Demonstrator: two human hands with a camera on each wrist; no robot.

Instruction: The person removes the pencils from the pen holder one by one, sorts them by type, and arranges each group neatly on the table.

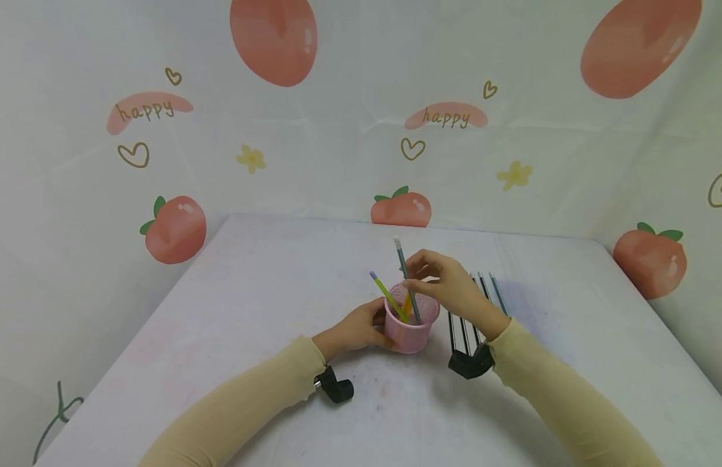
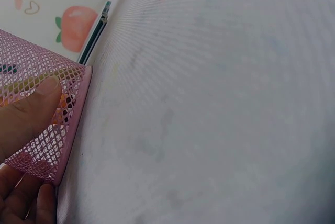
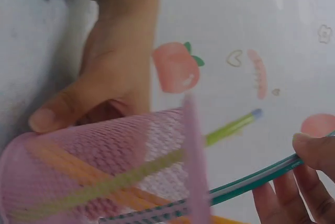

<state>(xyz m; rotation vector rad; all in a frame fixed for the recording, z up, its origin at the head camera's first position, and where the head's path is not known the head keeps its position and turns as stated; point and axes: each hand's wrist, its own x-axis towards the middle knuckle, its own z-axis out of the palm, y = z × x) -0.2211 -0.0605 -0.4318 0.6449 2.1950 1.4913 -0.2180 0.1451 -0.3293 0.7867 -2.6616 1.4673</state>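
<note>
A pink mesh pencil cup [image 1: 411,337] stands on the table, and my left hand [image 1: 361,329] holds it round its side. In the left wrist view the thumb [image 2: 31,114] lies on the mesh and the other fingers are on the cup's opposite side. My right hand [image 1: 448,285] is above the rim and pinches a green striped pencil [image 3: 251,179] whose lower end is inside the cup. A yellow-green pencil [image 1: 385,290] leans out toward the left. Something orange and pencil-like [image 3: 68,161] also lies within, partly hidden by the mesh.
Several dark striped pencils [image 1: 499,295] lie side by side on the white table [image 1: 267,279], just right of the cup, partly hidden by the right hand and wrist. A black wrist device [image 1: 471,363] hangs below the right wrist, another [image 1: 337,387] at the left. A patterned cloth [image 1: 337,155] hangs behind.
</note>
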